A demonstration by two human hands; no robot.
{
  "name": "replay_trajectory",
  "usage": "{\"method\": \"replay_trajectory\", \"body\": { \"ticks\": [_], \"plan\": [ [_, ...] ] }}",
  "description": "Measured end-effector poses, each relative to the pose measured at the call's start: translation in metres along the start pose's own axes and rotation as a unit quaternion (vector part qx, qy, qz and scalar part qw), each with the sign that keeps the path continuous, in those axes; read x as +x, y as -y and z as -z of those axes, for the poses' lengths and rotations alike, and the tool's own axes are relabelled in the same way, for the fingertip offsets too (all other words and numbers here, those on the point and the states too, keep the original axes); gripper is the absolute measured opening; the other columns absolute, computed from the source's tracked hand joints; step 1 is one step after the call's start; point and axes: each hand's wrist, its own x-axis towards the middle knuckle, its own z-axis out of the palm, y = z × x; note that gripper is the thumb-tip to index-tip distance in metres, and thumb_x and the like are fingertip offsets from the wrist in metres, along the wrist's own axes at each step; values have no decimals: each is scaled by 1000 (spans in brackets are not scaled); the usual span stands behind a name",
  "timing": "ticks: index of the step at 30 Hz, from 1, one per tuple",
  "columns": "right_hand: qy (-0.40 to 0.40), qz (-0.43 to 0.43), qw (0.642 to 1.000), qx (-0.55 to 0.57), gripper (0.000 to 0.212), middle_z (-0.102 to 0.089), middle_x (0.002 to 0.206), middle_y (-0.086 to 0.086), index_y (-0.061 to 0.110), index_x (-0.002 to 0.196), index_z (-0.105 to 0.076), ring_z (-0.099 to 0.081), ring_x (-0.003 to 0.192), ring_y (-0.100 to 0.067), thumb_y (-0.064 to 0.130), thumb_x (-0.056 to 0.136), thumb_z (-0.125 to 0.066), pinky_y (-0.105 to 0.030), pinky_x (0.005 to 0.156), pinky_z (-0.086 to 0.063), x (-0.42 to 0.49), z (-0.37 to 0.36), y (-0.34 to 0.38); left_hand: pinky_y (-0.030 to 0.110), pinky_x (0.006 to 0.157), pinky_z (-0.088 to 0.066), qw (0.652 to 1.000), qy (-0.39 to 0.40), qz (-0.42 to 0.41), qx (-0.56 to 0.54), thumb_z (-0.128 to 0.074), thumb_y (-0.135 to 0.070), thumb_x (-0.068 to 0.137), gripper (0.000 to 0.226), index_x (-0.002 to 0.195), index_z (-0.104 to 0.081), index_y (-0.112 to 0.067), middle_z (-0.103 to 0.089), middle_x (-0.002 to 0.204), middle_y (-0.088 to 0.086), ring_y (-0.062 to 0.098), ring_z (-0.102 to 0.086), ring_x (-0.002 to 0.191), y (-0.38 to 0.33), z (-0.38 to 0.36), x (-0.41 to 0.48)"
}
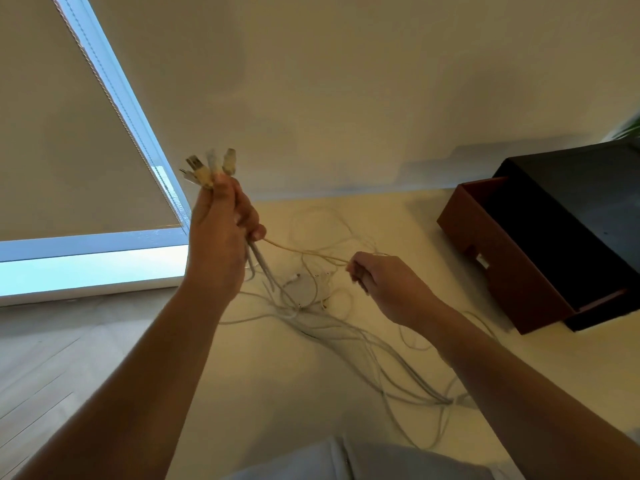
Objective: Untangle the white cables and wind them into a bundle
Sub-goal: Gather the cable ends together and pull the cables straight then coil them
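Left hand (221,233) grips the white plastic plug ends (207,172); right hand (384,284), pinching one thin white cable (304,252), should pull gently, easing snags.

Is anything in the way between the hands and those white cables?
Nothing visible. The left hand grips several plug ends, the right hand pinches one strand, and the brown box sits off to the side.

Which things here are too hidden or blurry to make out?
All head view.
Plugs above the left hand: blurred, types unclear.
Cable path inside the right hand: covered by its fingers.
Pale object under the white cables: too blurred to name.
Open drawer interior: too dark.
Plant: cut off by the right edge.
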Motion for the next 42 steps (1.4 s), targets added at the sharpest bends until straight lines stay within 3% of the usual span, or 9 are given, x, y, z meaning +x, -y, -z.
{"method": "replay_trajectory", "body": {
  "ticks": [6,14,17,21,25,28,33,39,42],
  "plan": [
    [31,-66,994,-85,21,-51,87,20,21,84,-52,-49,80,-7,14,99,-39,-27,68,-32,-6,6,-44,19,43,-24,996,-64,-62,23,-32,-26,106,36,70,-38,-21,-33,50,-11,7,-25,45,-32,16,10],
    [-18,-123,985,-121,32,-54,80,18,30,70,-45,-48,83,-13,13,97,-42,-31,69,-34,-23,24,-94,21,43,-20,990,-114,-77,17,-35,-27,103,34,70,-39,-22,-33,49,-11,8,-24,44,-49,41,22],
    [-36,-158,979,-126,34,-53,69,17,29,71,-47,-44,80,-14,10,98,-40,-30,67,-33,-31,32,-105,19,41,-22,987,-135,-81,32,-33,-23,102,34,68,-35,-22,-31,47,-11,6,-23,42,-52,47,25],
    [-14,-192,979,-64,26,-45,64,19,16,82,-55,-49,57,-8,14,101,-39,-28,58,-37,-33,34,-102,17,38,-23,982,-147,-65,94,-36,-22,102,33,69,-37,-23,-32,45,-12,3,-27,38,-45,44,23],
    [-8,-119,992,-33,24,-50,57,16,26,80,-59,-43,47,-3,20,99,-46,-21,52,-32,-24,33,-62,15,39,-23,973,-64,-4,221,-40,-20,102,28,76,-48,-24,-51,46,-13,1,-34,39,-22,19,9],
    [0,-26,1000,18,21,-52,51,21,25,81,-60,-46,46,-3,20,98,-49,-17,48,-30,-18,25,-13,13,35,-20,945,67,50,316,-39,-13,102,26,81,-52,-21,-69,67,-11,3,-30,36,7,-9,-12],
    [-71,51,992,89,22,-53,55,19,17,78,-63,-50,52,-5,24,97,-54,-20,51,-33,-2,13,15,19,41,-27,883,198,117,409,-40,-30,103,23,88,-55,-21,-58,54,-10,9,-32,43,39,-24,-31],
    [-8,-16,995,102,22,-53,59,19,10,84,-57,-49,56,1,15,101,-44,-14,56,-35,-4,14,-14,14,38,-21,951,69,120,276,-39,-19,103,29,75,-46,-23,-40,57,-8,0,-33,39,21,-12,-6],
    [-10,-81,992,98,24,-60,73,0,14,83,-53,-49,61,-11,12,101,-37,-29,65,-40,-2,9,-49,14,36,-18,979,-8,80,185,-39,-21,103,32,71,-41,-22,-37,44,-13,1,-28,35,-4,-1,9]
  ]
}}
